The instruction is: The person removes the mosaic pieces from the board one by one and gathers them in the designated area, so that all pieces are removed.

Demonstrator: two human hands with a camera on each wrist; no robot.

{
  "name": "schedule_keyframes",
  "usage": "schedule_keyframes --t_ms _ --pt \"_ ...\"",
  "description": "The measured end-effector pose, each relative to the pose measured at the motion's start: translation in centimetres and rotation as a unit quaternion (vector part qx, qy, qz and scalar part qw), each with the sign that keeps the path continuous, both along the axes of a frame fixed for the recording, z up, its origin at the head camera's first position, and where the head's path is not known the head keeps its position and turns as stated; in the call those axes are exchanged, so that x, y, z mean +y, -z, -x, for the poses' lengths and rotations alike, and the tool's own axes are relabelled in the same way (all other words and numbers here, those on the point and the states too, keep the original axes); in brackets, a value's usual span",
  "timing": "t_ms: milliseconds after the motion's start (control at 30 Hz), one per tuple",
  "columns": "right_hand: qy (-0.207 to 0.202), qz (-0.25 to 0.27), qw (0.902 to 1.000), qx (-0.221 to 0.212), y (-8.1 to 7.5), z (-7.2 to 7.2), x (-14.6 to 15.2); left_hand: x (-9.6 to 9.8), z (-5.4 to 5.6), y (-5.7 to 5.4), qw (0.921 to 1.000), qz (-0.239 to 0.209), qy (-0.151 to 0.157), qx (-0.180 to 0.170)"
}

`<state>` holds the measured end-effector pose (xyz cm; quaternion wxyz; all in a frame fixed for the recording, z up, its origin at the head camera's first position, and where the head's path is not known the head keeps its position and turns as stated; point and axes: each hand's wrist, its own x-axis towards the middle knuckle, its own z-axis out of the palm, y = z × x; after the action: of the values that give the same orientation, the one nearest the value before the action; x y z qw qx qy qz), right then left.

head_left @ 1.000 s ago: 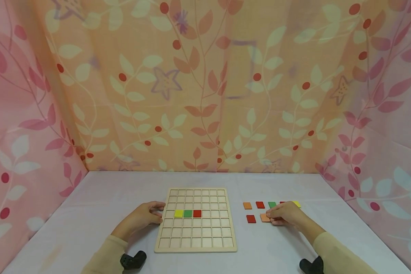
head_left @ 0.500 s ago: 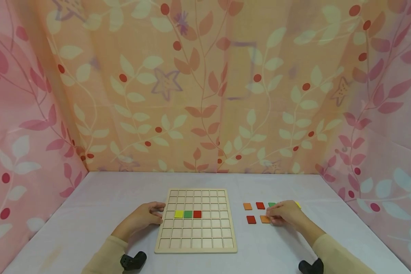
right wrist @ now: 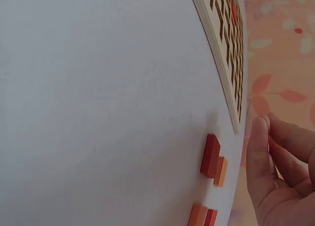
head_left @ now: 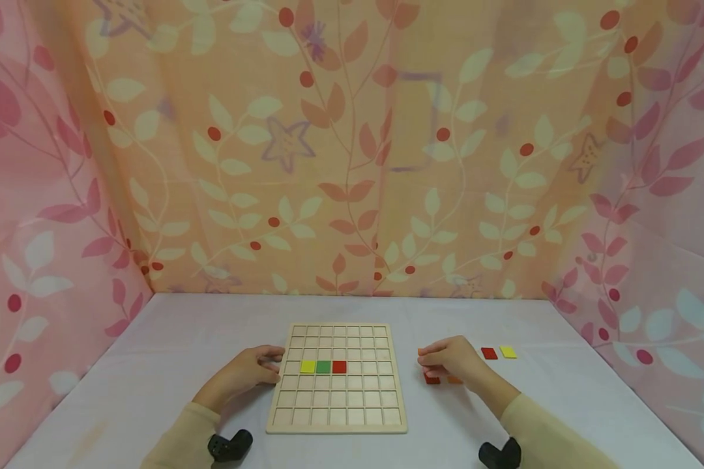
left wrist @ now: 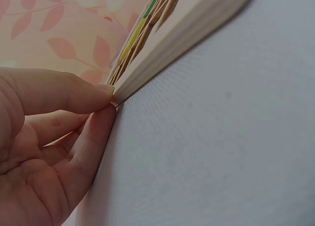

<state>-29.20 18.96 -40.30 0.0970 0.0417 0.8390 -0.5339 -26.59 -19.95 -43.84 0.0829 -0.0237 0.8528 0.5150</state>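
Observation:
A pale wooden grid board (head_left: 360, 417) lies on the table, with a yellow tile (head_left: 308, 367), a green tile (head_left: 324, 367) and a red tile (head_left: 339, 367) side by side in one row. My left hand (head_left: 243, 374) pinches the board's left edge between thumb and fingers, as the left wrist view shows. To the right of the board, my right hand (head_left: 452, 361) is over loose tiles, its thumb and fingertips together (right wrist: 283, 169). I cannot tell whether a tile is between them. Under it show a red tile (right wrist: 210, 156) and an orange tile (right wrist: 198, 215), partly covered in the head view.
Another red tile (head_left: 489, 353) and a yellow tile (head_left: 508, 352) lie right of the right hand. A white cloth covers the table (head_left: 211, 319). Patterned curtains (head_left: 352, 163) enclose the back and sides. Each wrist wears a black device (head_left: 230, 446).
My right hand has moved left over the loose tiles, uncovering the red and yellow tiles on the right and covering others. The left hand stays at the board's edge.

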Motion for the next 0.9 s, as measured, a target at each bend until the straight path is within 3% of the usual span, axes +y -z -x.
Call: schedule_keyframes --t_ms 233,433,900 --pt "-0.029 0.008 0.9995 -0.008 0.2 0.2 -3.1 0.0 0.1 0.2 0.9999 0.002 0.010 0.005" --pt "-0.051 0.014 0.9986 -0.008 0.0 0.4 -5.1 0.0 0.0 0.0 1.0000 -0.006 0.000 0.001" --pt "-0.083 0.032 0.9958 -0.023 0.7 0.8 -8.2 0.0 -0.1 0.0 1.0000 0.000 0.003 0.005"
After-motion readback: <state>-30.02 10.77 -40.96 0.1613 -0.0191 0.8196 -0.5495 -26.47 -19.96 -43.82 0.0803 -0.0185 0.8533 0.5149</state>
